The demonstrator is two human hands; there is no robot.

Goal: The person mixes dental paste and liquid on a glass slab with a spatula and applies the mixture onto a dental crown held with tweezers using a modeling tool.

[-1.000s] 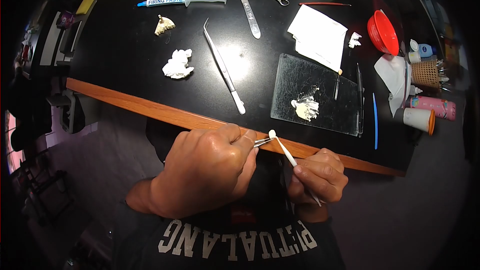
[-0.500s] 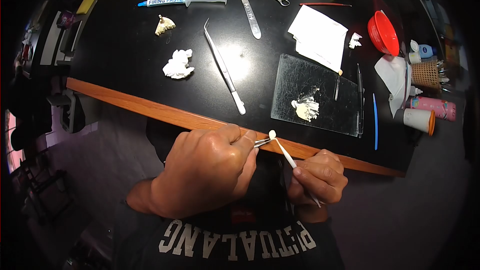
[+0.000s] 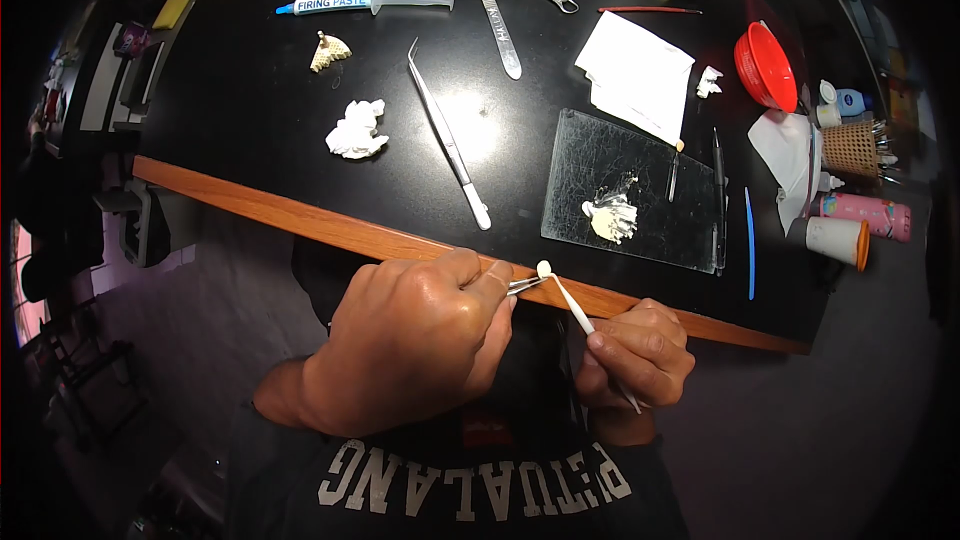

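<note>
My left hand is closed around metal tweezers, whose handle is mostly hidden in the fist. At their tips sits a small cream-coloured piece shaped like a tooth crown, just over the table's wooden edge. My right hand pinches a white slim-tipped tool like a pen. Its fine tip is at the right side of the crown; whether they touch I cannot tell. Beyond both hands lies a scratched glass slab with a smear of cream-white paste on it.
Curved tweezers, crumpled tissue, a firing paste syringe and a scalpel handle lie on the black table. Rightward are folded white paper, a red bowl, a blue stick and a white cup.
The white tool's tip has shifted very slightly up and to the right beside the crown. Both hands stay almost where they were, with the same grips.
</note>
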